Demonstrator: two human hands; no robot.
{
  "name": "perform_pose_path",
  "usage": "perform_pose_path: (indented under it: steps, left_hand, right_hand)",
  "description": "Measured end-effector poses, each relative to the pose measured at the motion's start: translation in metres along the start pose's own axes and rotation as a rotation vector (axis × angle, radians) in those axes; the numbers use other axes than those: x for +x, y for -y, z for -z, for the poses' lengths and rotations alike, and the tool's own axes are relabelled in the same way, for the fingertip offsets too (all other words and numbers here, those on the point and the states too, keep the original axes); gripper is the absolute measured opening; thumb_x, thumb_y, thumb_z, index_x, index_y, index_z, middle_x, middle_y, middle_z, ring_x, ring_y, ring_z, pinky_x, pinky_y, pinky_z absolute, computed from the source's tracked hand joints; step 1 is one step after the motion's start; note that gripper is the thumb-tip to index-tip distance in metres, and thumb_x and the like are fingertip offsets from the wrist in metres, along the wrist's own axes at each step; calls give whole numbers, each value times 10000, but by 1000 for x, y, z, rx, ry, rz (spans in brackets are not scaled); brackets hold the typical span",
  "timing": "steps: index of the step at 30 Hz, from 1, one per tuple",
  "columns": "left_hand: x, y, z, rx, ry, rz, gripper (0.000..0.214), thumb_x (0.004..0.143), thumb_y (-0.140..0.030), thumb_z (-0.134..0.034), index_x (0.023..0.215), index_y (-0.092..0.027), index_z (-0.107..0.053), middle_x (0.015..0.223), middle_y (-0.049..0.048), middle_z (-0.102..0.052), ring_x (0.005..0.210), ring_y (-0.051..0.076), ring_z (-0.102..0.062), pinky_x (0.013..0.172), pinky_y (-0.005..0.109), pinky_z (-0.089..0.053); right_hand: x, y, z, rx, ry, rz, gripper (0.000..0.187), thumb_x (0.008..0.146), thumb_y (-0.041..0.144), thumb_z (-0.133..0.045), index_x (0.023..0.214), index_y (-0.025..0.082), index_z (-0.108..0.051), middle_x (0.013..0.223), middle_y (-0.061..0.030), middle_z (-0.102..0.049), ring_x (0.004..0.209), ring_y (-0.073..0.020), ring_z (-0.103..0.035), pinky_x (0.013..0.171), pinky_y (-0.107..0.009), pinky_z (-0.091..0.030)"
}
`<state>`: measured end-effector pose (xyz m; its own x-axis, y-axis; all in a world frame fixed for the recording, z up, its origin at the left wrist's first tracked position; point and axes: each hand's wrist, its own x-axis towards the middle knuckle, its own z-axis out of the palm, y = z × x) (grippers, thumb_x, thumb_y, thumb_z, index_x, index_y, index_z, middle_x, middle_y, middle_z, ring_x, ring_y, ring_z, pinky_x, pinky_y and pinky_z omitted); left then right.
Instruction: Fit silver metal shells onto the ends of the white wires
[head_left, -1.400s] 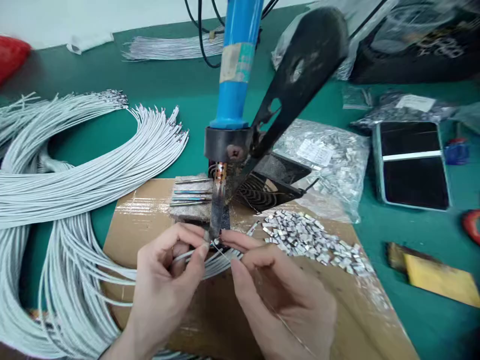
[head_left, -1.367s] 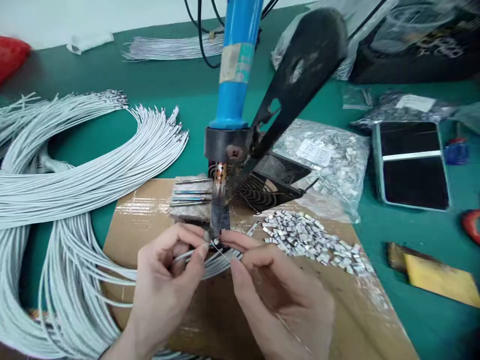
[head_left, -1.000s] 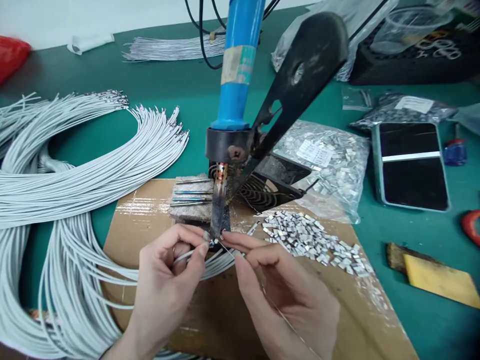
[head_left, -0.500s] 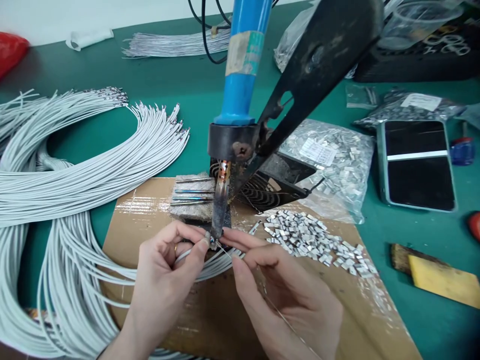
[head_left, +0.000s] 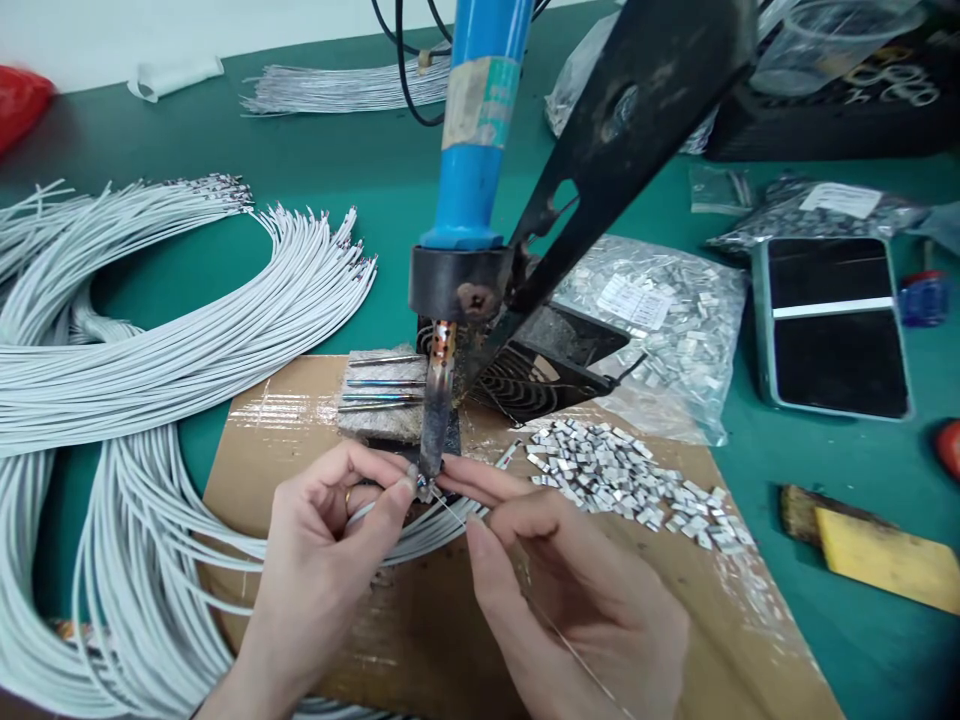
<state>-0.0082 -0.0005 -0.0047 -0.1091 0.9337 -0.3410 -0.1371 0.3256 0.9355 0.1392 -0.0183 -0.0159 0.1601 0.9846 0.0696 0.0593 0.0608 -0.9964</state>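
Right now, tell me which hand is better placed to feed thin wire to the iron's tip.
Likely the right hand: it pinches the thin wire, whose end points toward the iron's tip, while the left hand grips a white cable nearby.

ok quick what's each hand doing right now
Left hand: closed, pinching a white cable.
Right hand: closed, pinching a thin silvery wire.

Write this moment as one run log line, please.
left hand: pinching white cable; right hand: holding thin wire; soldering iron: pointing down between hands
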Motion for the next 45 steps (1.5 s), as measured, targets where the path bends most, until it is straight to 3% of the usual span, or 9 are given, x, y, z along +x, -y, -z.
perform_pose_path:
  steps: [4, 7, 15, 19, 24, 39, 45]
  left_hand:
    - [0, -1, -1, -1, 11, -3, 143, 893, -199, -769, 762, -179, -715, 736, -25, -676, 569, 57, -441, 530, 139, -349]
    - [0, -2, -2, 7, 5, -18, 158, 898, -175, -752, 744, -177, -714, 601, -65, -548, 516, 50, -354, 493, 127, -307]
    - [2, -3, -3, 20, -8, -32, 166, 894, -159, -744, 733, -175, -708, 537, -89, -435, 500, 55, -294, 482, 127, -291]
    - [2, -4, -2, 19, 0, -15, 168, 888, -165, -752, 727, -167, -701, 606, -52, -563, 528, 53, -372, 505, 120, -324]
    - [2, -2, -1, -1, 1, -18, 164, 897, -170, -750, 739, -173, -707, 541, -82, -462, 502, 51, -319, 487, 120, -297]
    - [2, -2, -4, 41, -16, -19, 167, 864, -162, -756, 710, -178, -691, 550, -79, -490, 501, 59, -325, 478, 132, -306]
    - [4, -2, -3, 31, -25, -16, 157, 854, -154, -764, 711, -179, -707, 518, -105, -411, 470, 49, -256, 461, 123, -301]
  right_hand:
    - [0, 1, 1, 1, 0, -9, 197, 883, 91, -689, 761, 235, -632, 1193, -66, -813, 1031, -227, -803, 916, -307, -615]
    - [0, 3, 0, 3, 3, -16, 201, 902, 97, -672, 760, 235, -638, 1194, -73, -812, 1043, -239, -800, 918, -331, -617]
    - [0, 2, 1, -5, 13, -10, 191, 898, 110, -678, 766, 241, -635, 1207, -59, -810, 1071, -236, -794, 920, -312, -609]
    - [0, 3, 0, 10, 9, -27, 203, 899, 108, -675, 757, 246, -629, 1203, -32, -812, 1052, -217, -799, 898, -286, -610]
    - [0, 3, 0, 12, -1, -25, 194, 913, 124, -668, 760, 239, -637, 1195, -62, -813, 1045, -231, -801, 891, -299, -618]
    - [-1, -3, 3, 0, 31, -37, 192, 928, 132, -660, 774, 244, -638, 1176, -59, -817, 1047, -231, -798, 925, -333, -627]
    - [-1, -2, 3, 12, 12, -51, 185, 931, 137, -672, 775, 233, -651, 1164, -75, -818, 1063, -237, -794, 942, -338, -624]
